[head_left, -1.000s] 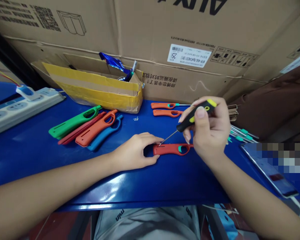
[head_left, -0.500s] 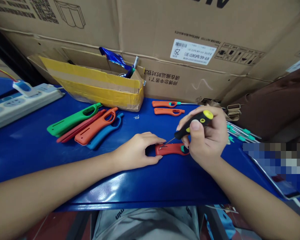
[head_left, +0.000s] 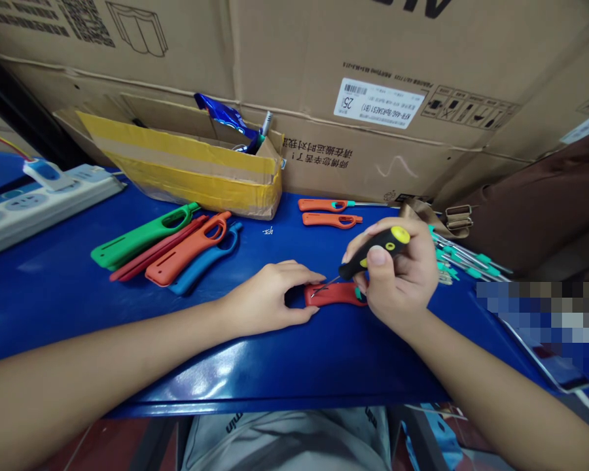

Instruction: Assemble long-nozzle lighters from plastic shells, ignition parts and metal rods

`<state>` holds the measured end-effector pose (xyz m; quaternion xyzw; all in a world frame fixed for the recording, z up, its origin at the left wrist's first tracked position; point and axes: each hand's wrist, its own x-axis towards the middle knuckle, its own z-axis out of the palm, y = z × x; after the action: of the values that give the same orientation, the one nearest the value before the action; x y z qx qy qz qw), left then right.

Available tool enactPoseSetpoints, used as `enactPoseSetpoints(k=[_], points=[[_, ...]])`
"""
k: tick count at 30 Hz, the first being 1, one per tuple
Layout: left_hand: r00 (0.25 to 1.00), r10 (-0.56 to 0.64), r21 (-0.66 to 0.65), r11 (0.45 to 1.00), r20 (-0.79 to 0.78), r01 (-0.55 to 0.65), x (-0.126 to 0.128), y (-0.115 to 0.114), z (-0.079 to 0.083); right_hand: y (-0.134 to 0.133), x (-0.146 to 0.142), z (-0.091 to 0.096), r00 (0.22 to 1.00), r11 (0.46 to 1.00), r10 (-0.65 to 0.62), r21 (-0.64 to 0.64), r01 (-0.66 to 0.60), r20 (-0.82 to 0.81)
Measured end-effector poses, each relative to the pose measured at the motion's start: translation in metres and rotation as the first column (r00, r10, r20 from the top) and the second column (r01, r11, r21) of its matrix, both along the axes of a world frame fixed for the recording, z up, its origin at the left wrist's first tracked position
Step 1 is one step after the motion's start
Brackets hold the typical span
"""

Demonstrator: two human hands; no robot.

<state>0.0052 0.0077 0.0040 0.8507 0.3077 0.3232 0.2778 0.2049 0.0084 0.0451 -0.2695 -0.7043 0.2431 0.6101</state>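
Observation:
A red lighter body (head_left: pixel 332 296) with a teal trigger lies flat on the blue table. My left hand (head_left: pixel 278 297) pinches its left end between thumb and fingers. In my right hand (head_left: pixel 397 275) is a black and yellow screwdriver (head_left: pixel 357 260), held at a slant. Its thin shaft points down and left, and the tip touches the lighter body near its left end. My right hand covers the lighter's right end. Whether a screw sits under the tip is too small to tell.
Green (head_left: pixel 144 237), orange (head_left: pixel 186 252) and blue (head_left: pixel 206 258) casings lie to the left. Two orange lighters (head_left: pixel 328 220) lie behind my hands. Metal rods with teal parts (head_left: pixel 471 258) and a phone (head_left: pixel 544 353) are at right. A taped carton (head_left: pixel 191 180) and a power strip (head_left: pixel 34 203) stand behind.
My right hand and the screwdriver have shifted slightly left and down, the tip now nearer the lighter's left end. My left hand has stayed in place.

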Motion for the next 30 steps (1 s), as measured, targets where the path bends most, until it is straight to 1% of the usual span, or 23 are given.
enactPoseSetpoints(k=[8, 15, 23, 30], points=[[1.0, 0.006, -0.013, 1.0, -0.022, -0.006, -0.0008, 0.0003, 0.0006, 0.001, 0.0013, -0.0021, 1.0, 1.0, 0.021, -0.001, -0.021, 0.011], [1.0, 0.009, -0.003, 1.0, -0.01, -0.009, -0.0005, 0.0002, 0.0003, -0.0003, 0.0016, -0.0037, 1.0, 1.0, 0.008, -0.016, -0.007, 0.026], [1.0, -0.012, -0.016, 1.0, -0.022, 0.012, -0.0005, 0.0005, 0.001, -0.0011, 0.0031, -0.0052, 0.999, 0.999, 0.029, -0.02, -0.029, 0.026], [1.0, -0.004, -0.016, 1.0, -0.017, 0.003, -0.0001, 0.0007, 0.0016, -0.003, 0.0041, -0.0043, 0.998, 0.999, 0.035, -0.004, -0.035, 0.044]])
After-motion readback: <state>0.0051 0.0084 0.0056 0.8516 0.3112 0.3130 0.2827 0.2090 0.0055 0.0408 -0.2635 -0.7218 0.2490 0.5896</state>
